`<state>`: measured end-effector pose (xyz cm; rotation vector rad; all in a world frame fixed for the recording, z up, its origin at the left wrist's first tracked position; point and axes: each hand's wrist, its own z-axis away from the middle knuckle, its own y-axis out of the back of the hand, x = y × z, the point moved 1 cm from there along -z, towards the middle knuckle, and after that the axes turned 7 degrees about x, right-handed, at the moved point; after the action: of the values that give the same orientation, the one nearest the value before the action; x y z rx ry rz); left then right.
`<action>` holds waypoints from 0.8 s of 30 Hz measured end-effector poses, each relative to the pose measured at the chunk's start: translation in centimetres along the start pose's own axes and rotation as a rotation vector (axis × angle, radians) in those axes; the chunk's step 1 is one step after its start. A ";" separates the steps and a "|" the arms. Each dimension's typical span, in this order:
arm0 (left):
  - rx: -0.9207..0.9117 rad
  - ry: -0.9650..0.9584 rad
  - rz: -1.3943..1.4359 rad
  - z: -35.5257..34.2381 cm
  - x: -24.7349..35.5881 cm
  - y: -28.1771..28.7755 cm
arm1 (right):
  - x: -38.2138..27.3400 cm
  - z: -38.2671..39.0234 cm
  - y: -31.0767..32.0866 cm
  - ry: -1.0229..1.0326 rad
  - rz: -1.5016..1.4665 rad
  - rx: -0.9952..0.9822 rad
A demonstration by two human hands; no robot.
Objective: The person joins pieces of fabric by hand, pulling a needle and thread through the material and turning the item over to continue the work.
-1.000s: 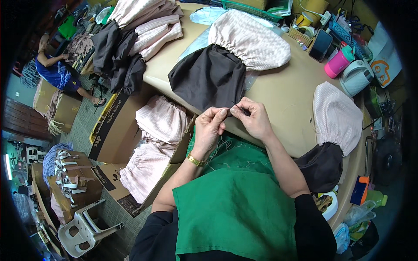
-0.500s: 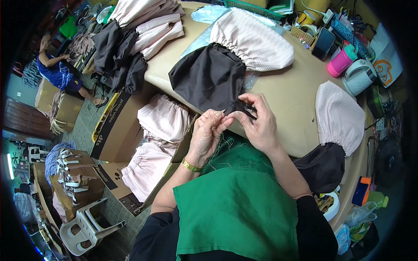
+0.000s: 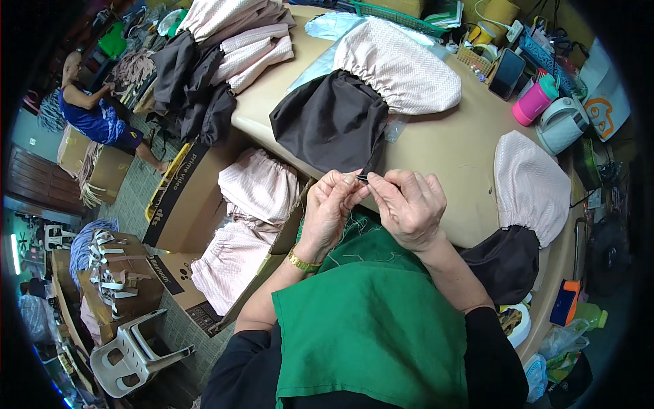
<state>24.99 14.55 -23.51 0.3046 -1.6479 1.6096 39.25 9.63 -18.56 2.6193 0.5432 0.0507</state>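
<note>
A two-part cloth cover [image 3: 330, 123], dark brown on one half and gathered pale pink patterned fabric on the other, lies on the tan padded worktop in front of me. A narrow dark end of it runs down to my fingertips. My left hand [image 3: 329, 210] pinches this end between thumb and fingers, a gold band round the wrist. Right against it, my right hand [image 3: 413, 210] is closed, thumb and forefinger pinching the same dark end. Its curled fingers hide whatever else may be in the palm. Green cloth [image 3: 371, 320] with loose threads covers my lap.
Similar covers lie piled [image 3: 238, 54] at the far left, in an open cardboard box [image 3: 184, 198], and at the right [image 3: 531, 180]. A phone [image 3: 507, 71], pink bottle [image 3: 535, 99] and kettle [image 3: 563, 117] stand far right. Another person [image 3: 92, 112] works at left.
My right hand has turned over and curled its fingers. The dark cloth bunched between my hands is now a small pinched end. The other person has shifted slightly.
</note>
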 end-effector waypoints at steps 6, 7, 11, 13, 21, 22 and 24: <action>-0.016 -0.025 -0.063 0.2 0.0 0.3 | -0.2 0.1 0.1 0.061 0.042 -0.020; -0.020 -0.034 -0.083 0.2 -0.1 0.4 | -0.2 0.1 0.0 0.056 0.038 -0.022; -0.048 -0.069 -0.169 0.6 -0.2 0.2 | 0.1 0.6 -0.1 -0.016 -0.042 -0.040; -0.143 -0.062 -0.196 1.1 -0.9 1.0 | 0.6 1.3 -0.2 -0.138 -0.178 -0.038; -0.188 -0.796 -1.298 0.6 0.3 3.4 | 13.3 6.4 1.7 -0.758 -0.039 -0.200; -0.059 -0.765 -1.391 0.0 0.9 2.5 | 15.4 7.8 2.1 -0.841 -0.036 -0.207; -0.075 -0.923 -1.593 -2.1 0.5 1.9 | 17.6 9.4 2.2 -0.994 -0.056 -0.226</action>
<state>24.15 16.94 -24.81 1.9066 -1.2265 0.1037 57.46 10.56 -26.94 2.0494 0.2176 -1.0677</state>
